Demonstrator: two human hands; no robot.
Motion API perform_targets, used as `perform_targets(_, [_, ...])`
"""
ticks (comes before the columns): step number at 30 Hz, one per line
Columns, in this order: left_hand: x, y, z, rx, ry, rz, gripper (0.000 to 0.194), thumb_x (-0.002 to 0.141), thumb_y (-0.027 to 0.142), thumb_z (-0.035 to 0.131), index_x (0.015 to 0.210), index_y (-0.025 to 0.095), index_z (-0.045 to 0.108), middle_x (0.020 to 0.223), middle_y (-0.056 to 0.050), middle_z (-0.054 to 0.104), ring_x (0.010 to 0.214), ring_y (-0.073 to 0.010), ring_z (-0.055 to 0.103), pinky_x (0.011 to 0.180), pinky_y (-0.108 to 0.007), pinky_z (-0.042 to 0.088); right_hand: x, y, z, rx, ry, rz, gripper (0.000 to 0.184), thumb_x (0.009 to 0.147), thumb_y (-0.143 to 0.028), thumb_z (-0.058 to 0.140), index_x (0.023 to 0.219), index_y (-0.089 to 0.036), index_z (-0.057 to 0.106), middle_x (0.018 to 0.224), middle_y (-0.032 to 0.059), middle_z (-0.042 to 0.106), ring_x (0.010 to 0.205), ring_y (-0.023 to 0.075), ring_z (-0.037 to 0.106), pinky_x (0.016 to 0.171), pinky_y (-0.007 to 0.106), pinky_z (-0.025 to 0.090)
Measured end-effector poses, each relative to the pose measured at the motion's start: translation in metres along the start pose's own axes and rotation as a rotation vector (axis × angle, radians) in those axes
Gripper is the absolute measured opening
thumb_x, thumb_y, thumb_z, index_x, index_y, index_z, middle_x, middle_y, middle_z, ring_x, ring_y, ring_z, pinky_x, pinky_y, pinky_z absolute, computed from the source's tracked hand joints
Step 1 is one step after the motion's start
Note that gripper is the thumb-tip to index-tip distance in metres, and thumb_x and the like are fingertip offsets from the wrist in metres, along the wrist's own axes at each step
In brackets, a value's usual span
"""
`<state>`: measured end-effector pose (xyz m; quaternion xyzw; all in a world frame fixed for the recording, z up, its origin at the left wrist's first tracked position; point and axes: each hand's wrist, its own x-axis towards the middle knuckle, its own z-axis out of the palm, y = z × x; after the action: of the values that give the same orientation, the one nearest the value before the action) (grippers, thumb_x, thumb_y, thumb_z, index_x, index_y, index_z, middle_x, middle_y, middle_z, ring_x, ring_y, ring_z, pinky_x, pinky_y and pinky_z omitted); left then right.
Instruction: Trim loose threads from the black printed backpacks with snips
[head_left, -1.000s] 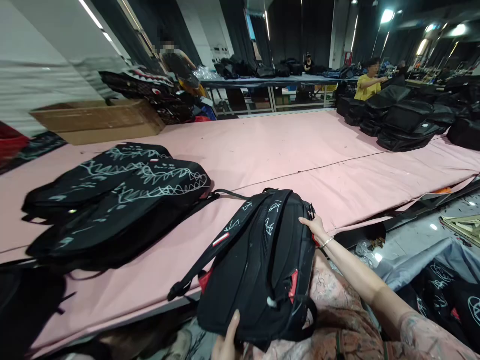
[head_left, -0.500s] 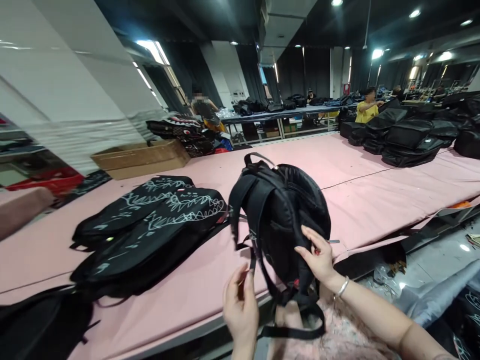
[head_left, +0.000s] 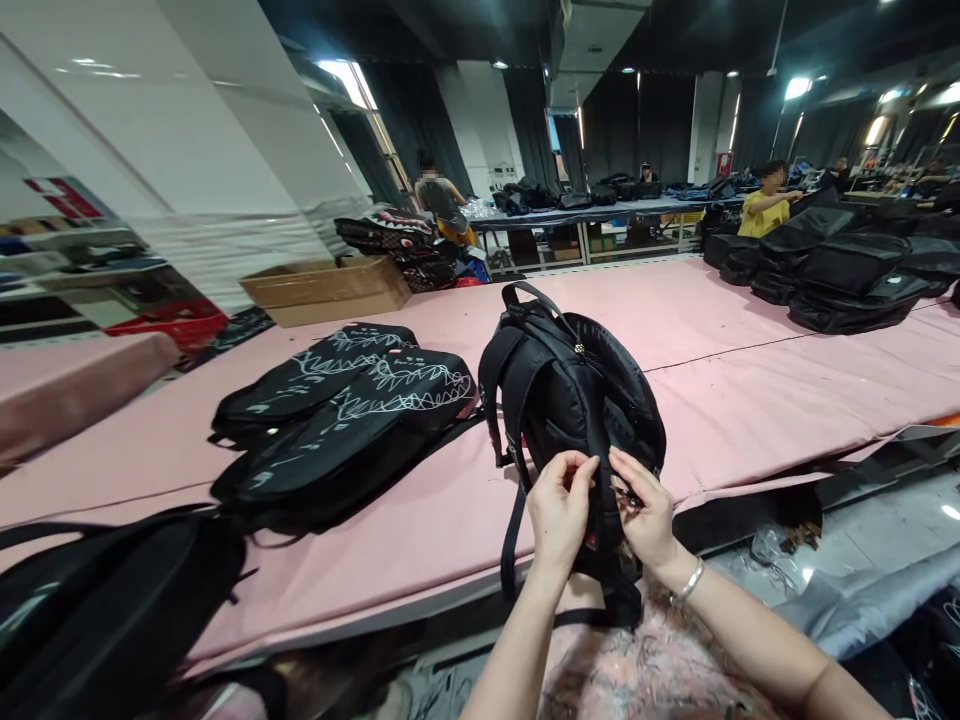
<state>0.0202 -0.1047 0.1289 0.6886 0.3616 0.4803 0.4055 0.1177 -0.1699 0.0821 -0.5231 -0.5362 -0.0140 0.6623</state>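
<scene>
A black backpack (head_left: 559,400) stands upright at the near edge of the pink-covered table (head_left: 720,410), its shoulder straps toward the left and its top handle up. My left hand (head_left: 561,500) pinches the side of the backpack, thumb and forefinger pressed together. Close beside it, my right hand (head_left: 646,505) grips the edge of the same side, and a bracelet circles that wrist. The two sets of fingertips nearly meet. A strap hangs from the backpack below the table edge. Any small part between my fingers is hidden.
Left of it lie two black backpacks with white line drawings (head_left: 360,430), and another black bag (head_left: 127,590) nearer me. A cardboard box (head_left: 330,290) sits at the back left. Black bags (head_left: 847,265) are piled at the far right; a person in yellow (head_left: 763,208) stands behind them.
My left hand has left the hanging strap and moved right and up onto the backpack's side, beside my right hand. The view has turned slightly left.
</scene>
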Motion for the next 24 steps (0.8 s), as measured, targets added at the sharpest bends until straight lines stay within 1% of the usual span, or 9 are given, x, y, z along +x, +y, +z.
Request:
perform_targets(3, [0.003, -0.003, -0.002, -0.056, -0.015, 0.065, 0.017, 0.079, 0.034, 0.055, 0.072, 0.019, 0.054, 0.066, 0.001, 0.053, 0.062, -0.0125, 0.052, 0.060, -0.023, 0.044, 0.005, -0.006, -0.008, 0.049, -0.038, 0.062, 0.033, 0.086, -0.016, 0.046, 0.115, -0.023, 0.058, 0.119, 0.0072, 0.059, 0.110, 0.0187, 0.055, 0.095, 0.035, 0.046])
perform_targets(5, [0.002, -0.005, -0.004, -0.073, 0.032, 0.105, 0.015, 0.079, 0.032, 0.056, 0.074, 0.018, 0.054, 0.073, -0.001, 0.055, 0.069, -0.0139, 0.054, 0.065, -0.025, 0.045, 0.009, -0.011, -0.015, 0.085, -0.029, 0.197, 0.023, 0.087, -0.022, 0.048, 0.105, -0.021, 0.062, 0.104, 0.0071, 0.064, 0.097, 0.0179, 0.060, 0.085, 0.032, 0.049])
perform_targets(7, [0.001, -0.006, -0.005, -0.074, 0.067, 0.135, 0.013, 0.079, 0.030, 0.056, 0.074, 0.018, 0.054, 0.080, -0.003, 0.057, 0.075, -0.0153, 0.055, 0.070, -0.027, 0.046, 0.011, -0.018, -0.021, 0.151, -0.041, 0.377, 0.016, 0.085, -0.031, 0.052, 0.093, -0.019, 0.060, 0.084, 0.0035, 0.063, 0.078, 0.0146, 0.059, 0.070, 0.026, 0.048])
perform_targets(9, [0.000, -0.005, -0.005, -0.085, 0.063, 0.146, 0.012, 0.079, 0.029, 0.056, 0.074, 0.018, 0.053, 0.084, -0.004, 0.059, 0.079, -0.0161, 0.056, 0.073, -0.029, 0.046, 0.011, -0.024, -0.025, 0.278, -0.114, 0.532, 0.021, 0.083, -0.039, 0.054, 0.087, -0.018, 0.056, 0.070, -0.0012, 0.054, 0.063, 0.0101, 0.051, 0.057, 0.021, 0.042])
perform_targets(11, [0.000, -0.003, -0.005, -0.107, 0.053, 0.143, 0.013, 0.079, 0.028, 0.056, 0.073, 0.018, 0.053, 0.082, -0.004, 0.059, 0.080, -0.0163, 0.056, 0.075, -0.030, 0.046, 0.010, -0.030, -0.027, 0.457, -0.216, 0.650, 0.031, 0.084, -0.048, 0.050, 0.085, -0.017, 0.055, 0.063, -0.0039, 0.045, 0.053, 0.0066, 0.040, 0.048, 0.019, 0.032])
perform_targets(14, [0.003, 0.001, -0.004, -0.262, 0.036, 0.070, 0.017, 0.076, 0.029, 0.061, 0.069, 0.017, 0.051, 0.079, -0.004, 0.058, 0.079, -0.0156, 0.056, 0.075, -0.030, 0.046, 0.008, -0.037, -0.026, 0.715, -0.310, 0.795, 0.039, 0.085, -0.053, 0.045, 0.085, -0.015, 0.054, 0.060, -0.0057, 0.038, 0.046, 0.0035, 0.029, 0.043, 0.018, 0.021])
perform_targets(18, [0.006, 0.001, -0.005, -0.641, -0.052, -0.141, 0.022, 0.067, 0.028, 0.069, 0.064, 0.016, 0.051, 0.078, -0.001, 0.055, 0.071, -0.0108, 0.055, 0.070, -0.024, 0.045, 0.007, -0.040, -0.021, 0.970, -0.340, 0.916, 0.033, 0.080, -0.048, 0.056, 0.079, -0.016, 0.050, 0.053, -0.0090, 0.032, 0.041, 0.0016, 0.022, 0.040, 0.017, 0.015])
perform_targets(20, [0.007, -0.002, -0.005, -0.740, -0.073, -0.189, 0.023, 0.065, 0.026, 0.072, 0.064, 0.015, 0.051, 0.078, 0.000, 0.054, 0.070, -0.0089, 0.054, 0.069, -0.022, 0.044, 0.008, -0.040, -0.017, 0.998, -0.329, 0.934, 0.034, 0.078, -0.048, 0.058, 0.075, -0.016, 0.048, 0.048, -0.0109, 0.027, 0.039, 0.0014, 0.017, 0.038, 0.016, 0.012])
perform_targets(24, [0.006, -0.007, -0.004, -0.798, -0.076, -0.183, 0.023, 0.064, 0.024, 0.073, 0.065, 0.016, 0.052, 0.076, 0.001, 0.054, 0.070, -0.0084, 0.054, 0.069, -0.021, 0.043, 0.010, -0.041, -0.009, 0.892, -0.265, 0.962, 0.041, 0.076, -0.055, 0.057, 0.070, -0.016, 0.044, 0.045, -0.0121, 0.025, 0.038, 0.0008, 0.014, 0.036, 0.015, 0.009])
